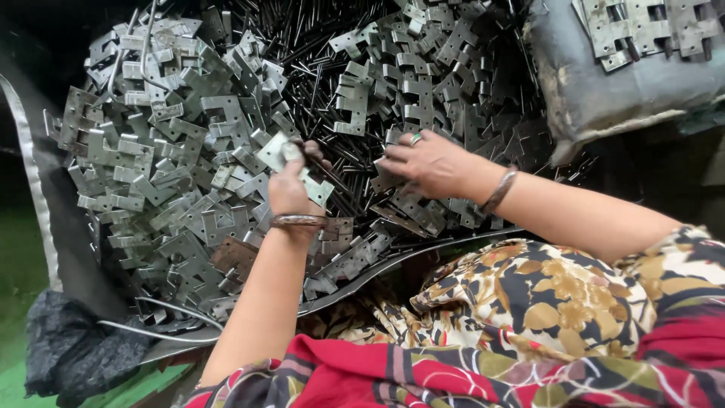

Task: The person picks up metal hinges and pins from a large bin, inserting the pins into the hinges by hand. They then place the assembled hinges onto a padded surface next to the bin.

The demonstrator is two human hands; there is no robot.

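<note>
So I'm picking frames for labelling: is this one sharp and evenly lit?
Head view: mostly sharp, soft daylight; the hinge plates glint mildly; the left hand and the plate it holds are slightly blurred; the thin pins and corners fall dark; edges bend a little.

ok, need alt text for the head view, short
A person's left hand holds a flat grey metal hinge leaf over a big heap of similar leaves, while the right hand presses on the pile beside a mass of thin dark pins. A grey cushion bearing more hinges lies top right.
</note>
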